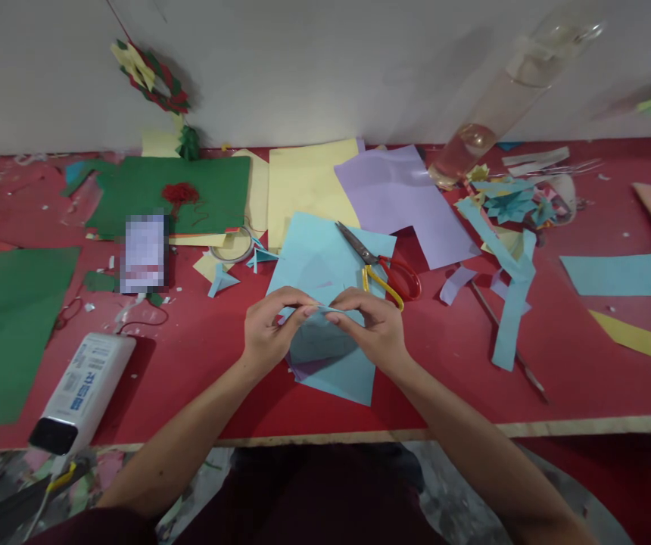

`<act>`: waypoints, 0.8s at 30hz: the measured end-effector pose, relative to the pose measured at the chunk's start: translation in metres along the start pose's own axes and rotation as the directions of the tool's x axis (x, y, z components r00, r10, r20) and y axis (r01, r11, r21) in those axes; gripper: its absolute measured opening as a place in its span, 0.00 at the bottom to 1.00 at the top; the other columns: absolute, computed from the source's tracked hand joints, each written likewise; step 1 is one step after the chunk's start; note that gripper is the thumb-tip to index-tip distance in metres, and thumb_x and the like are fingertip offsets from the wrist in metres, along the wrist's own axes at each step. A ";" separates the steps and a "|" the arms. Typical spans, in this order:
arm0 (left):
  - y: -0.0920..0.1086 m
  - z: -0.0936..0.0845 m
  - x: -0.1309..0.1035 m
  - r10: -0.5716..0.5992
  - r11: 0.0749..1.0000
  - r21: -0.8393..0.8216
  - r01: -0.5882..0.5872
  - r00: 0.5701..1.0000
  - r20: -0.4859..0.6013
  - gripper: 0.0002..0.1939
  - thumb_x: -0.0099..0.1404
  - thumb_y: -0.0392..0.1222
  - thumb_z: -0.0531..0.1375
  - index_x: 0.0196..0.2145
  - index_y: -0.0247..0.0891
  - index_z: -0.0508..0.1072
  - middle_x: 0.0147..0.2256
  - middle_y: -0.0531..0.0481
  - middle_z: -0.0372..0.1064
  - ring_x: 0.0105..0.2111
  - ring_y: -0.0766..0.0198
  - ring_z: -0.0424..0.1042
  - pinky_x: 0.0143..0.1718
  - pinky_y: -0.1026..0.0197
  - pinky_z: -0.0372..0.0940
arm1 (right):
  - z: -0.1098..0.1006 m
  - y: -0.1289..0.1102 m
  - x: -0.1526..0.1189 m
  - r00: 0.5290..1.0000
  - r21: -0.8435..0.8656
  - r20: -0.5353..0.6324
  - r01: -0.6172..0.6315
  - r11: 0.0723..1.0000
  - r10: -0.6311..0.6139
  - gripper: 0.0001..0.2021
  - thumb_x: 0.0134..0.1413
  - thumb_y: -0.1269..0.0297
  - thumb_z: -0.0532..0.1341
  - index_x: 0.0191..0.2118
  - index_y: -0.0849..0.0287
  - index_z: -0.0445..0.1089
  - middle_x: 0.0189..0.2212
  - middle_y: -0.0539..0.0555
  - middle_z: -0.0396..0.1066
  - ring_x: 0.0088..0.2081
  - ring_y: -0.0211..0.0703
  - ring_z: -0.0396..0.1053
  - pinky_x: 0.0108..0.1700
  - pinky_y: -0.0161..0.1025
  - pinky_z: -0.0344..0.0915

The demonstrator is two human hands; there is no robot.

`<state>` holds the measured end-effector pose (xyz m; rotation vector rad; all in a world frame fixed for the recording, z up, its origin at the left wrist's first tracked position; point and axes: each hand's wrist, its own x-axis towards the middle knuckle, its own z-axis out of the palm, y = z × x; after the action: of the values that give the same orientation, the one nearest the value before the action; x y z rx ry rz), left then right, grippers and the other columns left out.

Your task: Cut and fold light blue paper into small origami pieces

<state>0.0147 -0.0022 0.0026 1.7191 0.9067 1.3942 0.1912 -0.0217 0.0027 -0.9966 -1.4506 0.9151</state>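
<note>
Both my hands pinch a small folded piece of light blue paper (328,308) between thumbs and forefingers. My left hand (272,325) holds its left end and my right hand (375,329) its right end; the fingertips cover much of it. Below them lie light blue sheets (353,382) on the red table, a purple edge showing underneath. Just beyond my right hand, scissors (379,265) with one red and one yellow handle rest partly on the blue paper. Small folded blue paper pieces (223,280) lie to the left, beside a tape roll (232,244).
A phone (144,253) is cabled to a white power bank (84,390) at left. Green sheets (212,189), yellow paper (308,182) and purple paper (387,185) lie along the back. A bottle with liquid (473,140) stands back right, near paper strips (510,318) and a thin stick (510,341).
</note>
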 end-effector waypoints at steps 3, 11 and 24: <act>-0.001 0.000 -0.001 0.052 0.999 -0.014 -0.052 0.999 -0.016 0.02 0.65 0.35 0.63 0.36 0.39 0.77 0.31 0.49 0.77 0.33 0.65 0.76 0.37 0.63 0.70 | 0.001 0.000 0.001 0.999 -0.003 0.023 0.025 1.000 -0.025 0.04 0.55 0.63 0.67 0.31 0.55 0.75 0.27 0.52 0.75 0.31 0.42 0.72 0.35 0.42 0.69; 0.001 0.001 -0.001 0.075 0.997 -0.007 -0.076 0.997 -0.034 0.03 0.65 0.35 0.63 0.36 0.39 0.78 0.31 0.49 0.78 0.33 0.64 0.77 0.36 0.61 0.72 | 0.002 -0.004 0.002 0.999 -0.024 0.017 0.042 0.999 -0.042 0.06 0.56 0.63 0.66 0.28 0.54 0.75 0.25 0.52 0.75 0.30 0.42 0.72 0.35 0.43 0.70; 0.001 0.002 -0.001 0.058 0.998 -0.008 -0.058 0.997 -0.049 0.03 0.64 0.36 0.65 0.35 0.40 0.79 0.30 0.49 0.79 0.32 0.63 0.77 0.36 0.60 0.72 | 0.001 -0.003 0.001 0.999 -0.036 0.003 0.034 0.999 -0.034 0.07 0.55 0.61 0.67 0.27 0.54 0.75 0.25 0.51 0.75 0.30 0.42 0.72 0.34 0.43 0.70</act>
<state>0.0162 -0.0037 0.0029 1.7230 0.8814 1.4823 0.1899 -0.0218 0.0059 -0.9952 -1.4859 0.8686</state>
